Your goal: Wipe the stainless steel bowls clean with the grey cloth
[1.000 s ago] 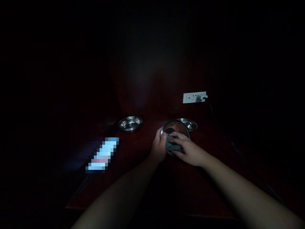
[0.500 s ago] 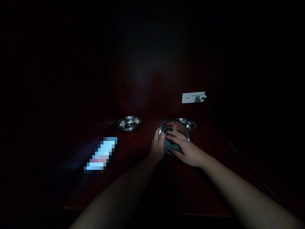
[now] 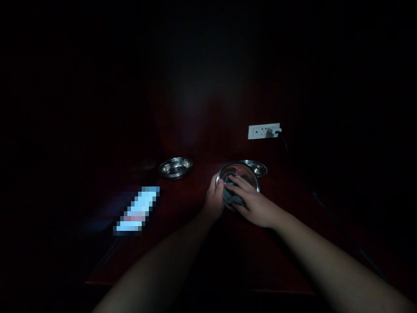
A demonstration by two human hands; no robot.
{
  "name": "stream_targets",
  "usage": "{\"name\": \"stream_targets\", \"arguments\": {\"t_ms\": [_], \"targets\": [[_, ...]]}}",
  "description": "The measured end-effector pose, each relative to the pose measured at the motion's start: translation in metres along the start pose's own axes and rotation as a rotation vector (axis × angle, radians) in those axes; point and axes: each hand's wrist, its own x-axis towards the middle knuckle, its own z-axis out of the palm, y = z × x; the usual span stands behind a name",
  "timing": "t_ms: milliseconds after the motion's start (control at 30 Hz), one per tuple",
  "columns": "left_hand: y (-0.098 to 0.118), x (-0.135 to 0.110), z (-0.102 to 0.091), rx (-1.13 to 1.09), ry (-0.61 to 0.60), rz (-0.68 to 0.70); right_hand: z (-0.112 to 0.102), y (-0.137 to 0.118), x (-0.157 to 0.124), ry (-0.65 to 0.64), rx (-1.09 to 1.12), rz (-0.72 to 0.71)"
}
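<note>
A shiny steel bowl [image 3: 249,172] is tilted so that its inside faces me. My left hand [image 3: 214,201] grips it by the left side, thumb over the rim and fingers mostly hidden behind. Inside the bowl lies a dark grey-green cloth [image 3: 230,198]. My right hand [image 3: 256,205] presses the cloth against the inner wall, fingers fairly spread; part of the cloth is covered by them. Whether the bowl touches the table is too dark to tell.
Another steel bowl [image 3: 176,168] stands at the back left, and a steel dish [image 3: 260,168] lies partly behind the held bowl. A lit phone [image 3: 138,211] rests at left on the dark red table [image 3: 182,200]. A wall socket [image 3: 260,131] holds a plug; a cable [image 3: 342,230] runs at right.
The right fingers have shifted very slightly over the cloth inside the bowl. Both hands keep their hold, and the whole view has moved a little.
</note>
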Motion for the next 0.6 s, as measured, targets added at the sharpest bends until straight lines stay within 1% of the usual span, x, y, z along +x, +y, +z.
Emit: {"name": "stream_targets", "arguments": {"t_ms": [100, 267, 600], "targets": [[0.0022, -0.0007, 0.0, -0.001, -0.004, 0.009, -0.0001, 0.0006, 0.0, 0.001, 0.013, -0.017], [0.0052, -0.0028, 0.002, 0.043, -0.022, 0.017, 0.003, 0.0002, -0.0029, -0.033, -0.038, 0.033], [0.0076, -0.0054, 0.0012, 0.107, -0.07, 0.017, 0.0036, 0.0004, -0.0025, -0.05, -0.009, 0.08]]}}
